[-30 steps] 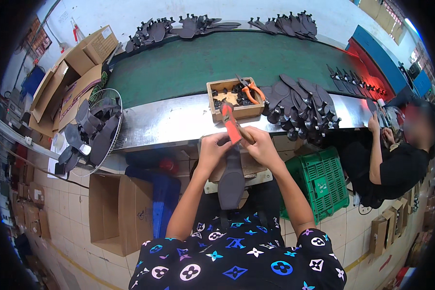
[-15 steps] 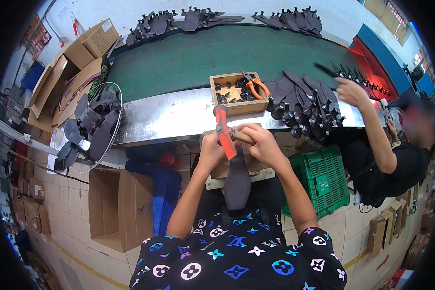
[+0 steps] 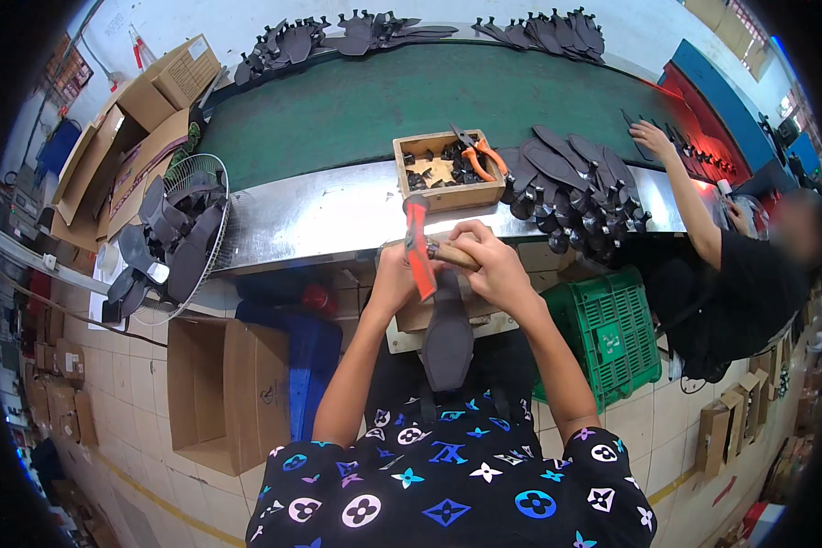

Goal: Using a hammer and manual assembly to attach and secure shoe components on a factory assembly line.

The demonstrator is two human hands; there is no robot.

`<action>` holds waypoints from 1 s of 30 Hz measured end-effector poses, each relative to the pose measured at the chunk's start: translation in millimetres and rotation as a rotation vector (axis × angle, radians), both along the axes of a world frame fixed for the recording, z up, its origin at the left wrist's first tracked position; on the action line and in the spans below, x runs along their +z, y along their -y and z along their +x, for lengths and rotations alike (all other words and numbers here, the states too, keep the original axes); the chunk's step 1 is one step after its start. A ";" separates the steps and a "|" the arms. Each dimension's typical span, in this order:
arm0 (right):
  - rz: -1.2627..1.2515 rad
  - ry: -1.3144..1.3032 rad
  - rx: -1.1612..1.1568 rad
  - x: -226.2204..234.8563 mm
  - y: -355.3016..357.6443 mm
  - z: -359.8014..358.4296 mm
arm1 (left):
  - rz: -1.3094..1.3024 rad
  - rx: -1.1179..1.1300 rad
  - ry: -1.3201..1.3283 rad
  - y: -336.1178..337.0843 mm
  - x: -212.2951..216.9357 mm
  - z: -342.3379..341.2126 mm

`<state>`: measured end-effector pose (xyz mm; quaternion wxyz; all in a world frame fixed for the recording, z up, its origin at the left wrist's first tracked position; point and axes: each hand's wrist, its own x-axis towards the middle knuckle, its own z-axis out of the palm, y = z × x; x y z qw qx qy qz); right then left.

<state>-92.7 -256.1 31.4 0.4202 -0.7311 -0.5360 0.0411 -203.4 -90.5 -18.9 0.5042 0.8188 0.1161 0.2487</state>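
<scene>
My right hand (image 3: 495, 267) is closed round the wooden handle of a hammer (image 3: 417, 251) with a red head. The head is raised in front of my left hand (image 3: 395, 281). My left fingers are closed at the far end of a dark shoe sole (image 3: 447, 342), partly hidden behind the hammer. The sole's wide end points toward my body, over a block (image 3: 416, 318) on a pale metal plate (image 3: 400, 342) at my lap. What is between the fingertips at the sole's far end cannot be made out.
A wooden box (image 3: 452, 198) with small black parts and orange-handled pliers (image 3: 486, 160) stands ahead. Heeled soles (image 3: 557, 164) are piled right of it. A wire basket (image 3: 224, 219) is left, a green crate (image 3: 603, 342) right. A co-worker's hand (image 3: 651, 139) reaches over the belt (image 3: 338, 110).
The hammer head has tilted slightly, its lower end shifting left. My hands stay nearly in place. The co-worker's hand has moved farther over the belt with a dark sole.
</scene>
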 end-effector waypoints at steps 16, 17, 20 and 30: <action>-0.119 -0.211 -0.229 27.7 53.6 -58.3 | -0.284 -0.172 -0.078 -7.2 3.5 0.6; -0.012 -0.173 -0.228 37.1 56.4 -60.2 | -0.289 -0.167 -0.084 -6.1 1.3 -0.1; 0.229 0.059 -0.258 59.4 60.6 -65.3 | -0.058 -0.134 -0.170 -1.3 11.0 -2.6; 0.081 0.270 -0.124 61.7 53.7 -63.5 | 0.356 -0.052 -0.412 -1.6 -6.3 -4.4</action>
